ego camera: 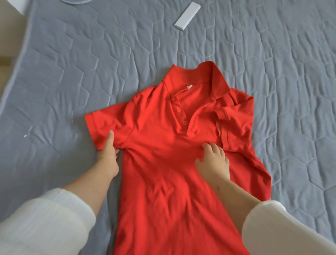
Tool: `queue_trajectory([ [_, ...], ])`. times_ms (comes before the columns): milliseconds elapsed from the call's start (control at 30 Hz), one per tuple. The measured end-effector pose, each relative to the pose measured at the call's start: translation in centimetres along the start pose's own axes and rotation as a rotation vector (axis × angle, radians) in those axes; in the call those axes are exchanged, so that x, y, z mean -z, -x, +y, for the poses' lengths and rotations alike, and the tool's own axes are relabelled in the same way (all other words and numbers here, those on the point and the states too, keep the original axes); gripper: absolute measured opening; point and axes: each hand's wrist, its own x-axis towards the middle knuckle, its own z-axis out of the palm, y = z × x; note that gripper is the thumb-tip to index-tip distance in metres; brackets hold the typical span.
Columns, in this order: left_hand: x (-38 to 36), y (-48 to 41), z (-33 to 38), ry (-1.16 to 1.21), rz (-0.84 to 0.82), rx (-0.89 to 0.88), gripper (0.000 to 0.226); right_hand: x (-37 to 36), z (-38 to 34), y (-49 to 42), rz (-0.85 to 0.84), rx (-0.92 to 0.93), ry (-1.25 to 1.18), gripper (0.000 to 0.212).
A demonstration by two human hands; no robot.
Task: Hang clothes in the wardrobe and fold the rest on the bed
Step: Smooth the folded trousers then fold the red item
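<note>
A red polo shirt (163, 145) lies face up on the grey quilted bed (72, 72), collar away from me. Its right sleeve is folded inward over the chest; its left sleeve lies spread out flat. My left hand (109, 156) pinches the left sleeve near the armpit, thumb on top and fingers tucked under the fabric. My right hand (212, 160) rests on the chest of the shirt with fingers spread and lightly bent, pressing the cloth down beside the folded sleeve.
A flat white rectangular object (187, 16) lies on the bed at the far side. The bed's left edge (16, 60) runs diagonally, with floor beyond it. Another pale cloth edge (76, 1) shows at the top.
</note>
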Motion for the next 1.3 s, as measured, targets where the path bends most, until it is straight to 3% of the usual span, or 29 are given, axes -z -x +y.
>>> queue_trajectory([
  [67,0.5,-0.6,1.4,0.204,-0.109,0.021,0.038,-0.9,-0.9,0.8,-0.017,-0.037,-0.060,0.052],
  [133,0.4,-0.9,2.5,0.351,-0.106,-0.001,0.021,-1.7,-1.1,1.7,-0.045,-0.065,-0.075,0.053],
  [200,0.0,-0.6,2.7,0.259,0.060,-0.228,0.036,-2.1,-0.9,2.7,-0.080,-0.084,-0.056,0.055],
  [267,-0.4,0.5,2.6,-0.244,0.317,-0.689,0.033,-2.1,-0.8,3.2,-0.090,-0.099,-0.053,0.056],
  [300,-0.7,1.4,2.5,-0.480,0.338,-0.944,0.028,-2.0,-0.9,3.3,-0.090,-0.107,-0.057,0.057],
  [367,-1.9,2.3,2.0,-0.895,0.186,-1.304,0.024,-2.0,-1.1,3.5,-0.084,-0.117,-0.069,0.057],
  [400,-2.5,2.3,1.7,-1.139,0.112,-1.358,0.029,-2.0,-1.2,3.6,-0.079,-0.120,-0.077,0.057],
  [433,-2.9,1.9,1.4,-1.395,0.068,-1.313,0.039,-2.1,-1.4,3.7,-0.080,-0.123,-0.085,0.058],
  [500,-3.3,1.1,1.5,-1.736,-0.023,-1.034,0.068,-2.4,-1.6,3.9,-0.096,-0.127,-0.107,0.060],
  [567,-3.5,0.3,1.9,-1.807,-0.175,-0.846,0.081,-2.8,-1.9,4.2,-0.127,-0.127,-0.132,0.061],
  [633,-3.7,-0.1,2.4,-1.639,-0.236,-0.854,0.070,-3.2,-2.0,4.6,-0.140,-0.124,-0.133,0.062],
  [700,-3.9,-0.5,2.7,-1.267,-0.112,-0.885,0.052,-3.5,-2.4,5.2,-0.098,-0.129,-0.115,0.058],
  [800,-3.0,-0.3,2.3,-0.853,-0.008,-0.683,0.043,-4.1,-3.8,6.8,-0.022,-0.129,-0.115,0.039],
  [900,-1.1,-0.3,1.1,-0.769,-0.109,-0.420,0.050,-5.4,-5.9,9.1,-0.128,-0.082,-0.268,0.024],
  [1000,0.3,-0.6,1.1,-0.638,-0.203,-0.285,0.022,-7.5,-8.3,10.8,-0.248,-0.039,-0.367,0.020],
  [1100,0.4,-1.2,1.8,-0.531,-0.251,-0.188,0.021,-10.4,-10.4,12.1,-0.362,-0.054,-0.442,0.020],
  [1233,-0.1,-2.3,1.7,-0.607,-0.314,-0.145,0.026,-14.3,-12.1,13.8,-0.369,-0.223,-0.316,0.053],
  [1300,-0.4,-2.6,1.9,-0.629,-0.337,-0.124,0.024,-15.4,-12.8,13.8,-0.318,-0.251,-0.212,0.056],
])
